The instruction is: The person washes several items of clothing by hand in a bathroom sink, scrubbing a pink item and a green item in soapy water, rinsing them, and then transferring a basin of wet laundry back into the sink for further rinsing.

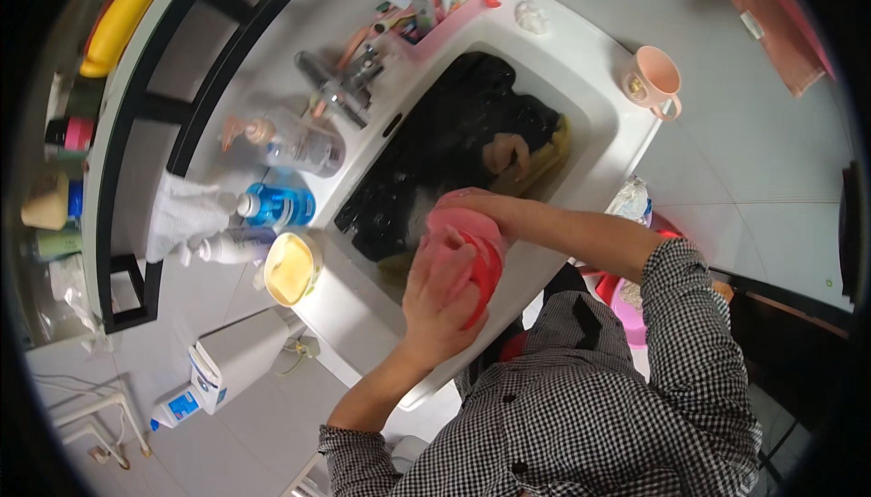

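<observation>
A soft-looking pink and red piece, perhaps cloth (488, 265), is bunched between my hands over the near side of the white washbasin (594, 138). My left hand (440, 302) is closed around it from the left, fingers curled over the pink part. On its far side my right hand (476, 202) presses against it; the fingertips are partly hidden. Below, a dark cloth (435, 138) lies soaking in the basin's water. A beige piece (506, 154) and a yellowish cloth (549, 159) show at its right side.
Left of the basin stand a clear pump bottle (304, 143), a blue bottle (279, 205) and a tub with something yellow (292, 270). A tap (340, 93) rises at the far-left rim. A pink mug (651, 79) sits on the right corner.
</observation>
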{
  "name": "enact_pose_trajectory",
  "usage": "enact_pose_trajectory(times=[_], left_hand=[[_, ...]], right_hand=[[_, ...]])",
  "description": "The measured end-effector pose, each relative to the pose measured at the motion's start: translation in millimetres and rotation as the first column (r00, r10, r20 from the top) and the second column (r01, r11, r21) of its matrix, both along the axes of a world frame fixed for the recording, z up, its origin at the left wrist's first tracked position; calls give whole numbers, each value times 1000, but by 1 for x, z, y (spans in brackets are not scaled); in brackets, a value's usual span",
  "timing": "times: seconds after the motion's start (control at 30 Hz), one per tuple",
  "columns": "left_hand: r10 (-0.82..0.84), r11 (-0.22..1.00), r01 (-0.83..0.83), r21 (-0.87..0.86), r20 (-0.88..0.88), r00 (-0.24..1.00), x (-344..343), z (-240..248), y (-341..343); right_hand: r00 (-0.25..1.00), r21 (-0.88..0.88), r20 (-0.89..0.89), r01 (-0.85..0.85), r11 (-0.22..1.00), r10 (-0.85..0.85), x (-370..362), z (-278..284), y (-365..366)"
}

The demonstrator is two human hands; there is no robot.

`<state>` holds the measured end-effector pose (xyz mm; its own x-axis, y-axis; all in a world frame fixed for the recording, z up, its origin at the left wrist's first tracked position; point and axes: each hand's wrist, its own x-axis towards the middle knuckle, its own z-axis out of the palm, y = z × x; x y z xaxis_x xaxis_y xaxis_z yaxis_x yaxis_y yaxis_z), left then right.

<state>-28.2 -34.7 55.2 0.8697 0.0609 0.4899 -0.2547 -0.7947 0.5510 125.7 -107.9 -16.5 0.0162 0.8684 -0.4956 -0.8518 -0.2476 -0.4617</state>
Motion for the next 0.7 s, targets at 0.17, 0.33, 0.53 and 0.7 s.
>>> enact_pose_trajectory(times=[0.17, 0.33, 0.53, 0.7], left_hand=[[-137, 990, 132, 48, 121, 983, -11, -21, -9], [-212, 970, 182, 163, 195, 957, -17, -42, -16], [-348, 876, 279, 393, 117, 930, -16, -60, -23], [-394, 772, 387, 504, -98, 914, -19, -71, -27]], right_hand=[[838, -124, 437, -303, 945, 327, -9, -4, 24], [613, -307, 648, -332, 892, 452, -26, 19, 40], [315, -281, 857, -376, 883, 407, -40, 12, 44], [50, -380, 913, -250, 891, 404, -47, 4, 42]])
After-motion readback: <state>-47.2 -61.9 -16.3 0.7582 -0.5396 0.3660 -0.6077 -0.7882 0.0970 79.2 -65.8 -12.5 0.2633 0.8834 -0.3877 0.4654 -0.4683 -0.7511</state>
